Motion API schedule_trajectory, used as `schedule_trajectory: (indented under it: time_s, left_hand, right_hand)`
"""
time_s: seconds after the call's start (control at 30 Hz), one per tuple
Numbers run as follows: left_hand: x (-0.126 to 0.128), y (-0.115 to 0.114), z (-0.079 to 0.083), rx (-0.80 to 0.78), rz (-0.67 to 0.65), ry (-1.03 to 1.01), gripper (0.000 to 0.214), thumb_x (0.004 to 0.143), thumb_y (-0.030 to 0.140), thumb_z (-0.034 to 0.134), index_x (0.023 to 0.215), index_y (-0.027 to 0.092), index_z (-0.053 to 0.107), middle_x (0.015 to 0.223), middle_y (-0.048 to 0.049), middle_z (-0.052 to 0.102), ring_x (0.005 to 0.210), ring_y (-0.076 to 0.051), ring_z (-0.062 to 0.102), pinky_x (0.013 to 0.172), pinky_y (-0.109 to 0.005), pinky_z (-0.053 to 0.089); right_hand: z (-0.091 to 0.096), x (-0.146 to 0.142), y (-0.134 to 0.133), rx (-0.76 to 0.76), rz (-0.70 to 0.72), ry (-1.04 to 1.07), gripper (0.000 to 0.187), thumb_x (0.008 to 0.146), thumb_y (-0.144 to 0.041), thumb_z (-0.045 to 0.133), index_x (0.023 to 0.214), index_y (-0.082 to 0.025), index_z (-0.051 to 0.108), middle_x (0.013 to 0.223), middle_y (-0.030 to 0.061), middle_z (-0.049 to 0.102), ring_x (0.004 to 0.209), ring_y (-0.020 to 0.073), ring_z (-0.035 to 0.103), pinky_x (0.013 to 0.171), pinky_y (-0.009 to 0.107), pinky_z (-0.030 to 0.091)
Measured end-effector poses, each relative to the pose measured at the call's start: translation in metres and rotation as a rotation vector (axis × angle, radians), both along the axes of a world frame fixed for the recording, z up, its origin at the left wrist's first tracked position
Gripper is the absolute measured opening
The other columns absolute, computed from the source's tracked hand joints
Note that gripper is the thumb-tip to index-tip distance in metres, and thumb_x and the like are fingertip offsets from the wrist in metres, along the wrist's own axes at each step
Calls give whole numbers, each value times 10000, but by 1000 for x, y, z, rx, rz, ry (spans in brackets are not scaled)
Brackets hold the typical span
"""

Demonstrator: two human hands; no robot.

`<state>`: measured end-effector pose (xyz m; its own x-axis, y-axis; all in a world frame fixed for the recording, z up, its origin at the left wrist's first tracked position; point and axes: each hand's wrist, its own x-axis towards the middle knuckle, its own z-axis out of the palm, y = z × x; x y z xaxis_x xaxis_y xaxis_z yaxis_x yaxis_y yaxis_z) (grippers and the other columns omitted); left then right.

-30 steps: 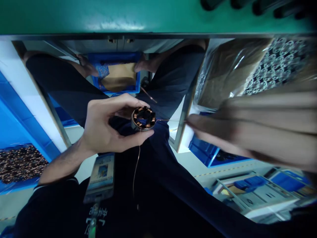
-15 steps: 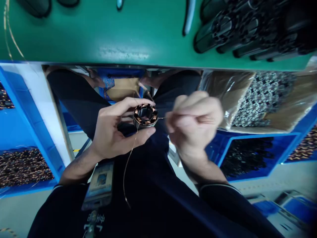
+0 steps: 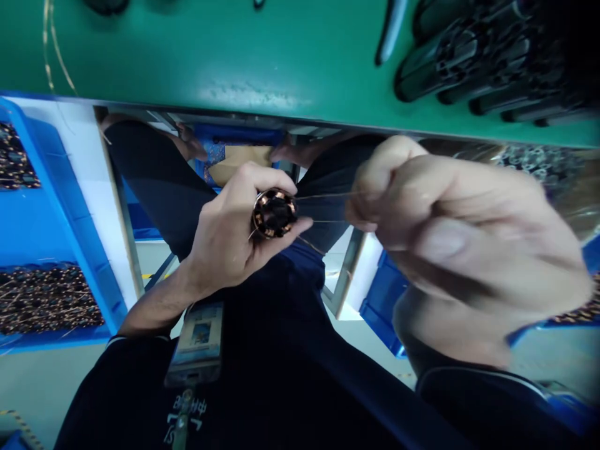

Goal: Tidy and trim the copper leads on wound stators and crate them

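Between the fingers and thumb of my left hand is a round motor stator with copper windings, its open end facing up toward me. My right hand is a blurred, closed shape to the right, large in the view. Thin copper wires run from the stator across to its curled fingers, which pinch them. Another loose wire slants down from the stator's right side. The short wire end at the stator's lower left is partly hidden by my thumb.
A green tabletop crosses ahead, with black cylindrical parts on its right and a curved-handled tool beside them. Blue bins with copper-wound parts stand at the left. Small metal parts show behind my right hand.
My right hand has swung right and up toward the camera, drawing wires out taut. The left hand stays around the stator, which has turned slightly; the loose wire that hung down left is gone from there.
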<state>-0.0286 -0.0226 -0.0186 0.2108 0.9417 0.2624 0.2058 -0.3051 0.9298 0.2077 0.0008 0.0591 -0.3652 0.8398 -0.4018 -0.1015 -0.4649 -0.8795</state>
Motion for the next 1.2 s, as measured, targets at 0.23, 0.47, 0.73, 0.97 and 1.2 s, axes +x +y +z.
schedule_trajectory:
  time_s: [0.23, 0.47, 0.73, 0.97, 1.2]
  left_hand:
    - [11, -6, -3, -89, -28, -196, 328, 1085, 495, 812, 1296, 325, 628, 1202, -28, 775, 984, -194, 797, 896, -405, 720]
    - [16, 0, -8, 55, -53, -161, 215, 1071, 324, 766, 1262, 299, 670, 1145, 3, 788, 991, -168, 794, 930, -380, 724]
    - [13, -2, -15, 102, -60, -75, 427, 1072, 305, 794, 1451, 302, 597, 1297, -43, 757, 1164, -218, 825, 1018, -394, 724]
    - [15, -12, -7, -25, -17, -136, 385, 1110, 439, 757, 1428, 338, 567, 1279, -25, 714, 1254, -255, 790, 1058, -484, 700]
    - [6, 2, 6, 94, 74, 33, 367, 1054, 557, 838, 1314, 346, 688, 1246, -31, 707, 1249, -270, 722, 1119, -548, 637]
  right_hand:
    - [-38, -6, -2, -382, -68, 393, 617, 916, -524, 889, 673, -207, 419, 764, -24, 499, 679, 95, 457, 598, 199, 438]
    - [-53, 10, -2, -86, -15, -27, 501, 975, -674, 831, 714, -256, 739, 773, 42, 654, 713, 186, 587, 661, 332, 559]
    - [24, 11, -7, 502, 294, -748, 636, 1137, -388, 692, 1730, -578, 564, 1388, 10, 768, 1118, 294, 773, 975, 449, 691]
    - [22, -1, 17, 364, 536, -510, 535, 1137, -387, 660, 1654, -272, 583, 918, -13, 672, 599, 152, 594, 637, 357, 538]
    - [25, 5, 12, 345, 412, -528, 226, 1009, -362, 874, 1109, -291, 684, 879, -4, 686, 679, 194, 657, 579, 387, 417]
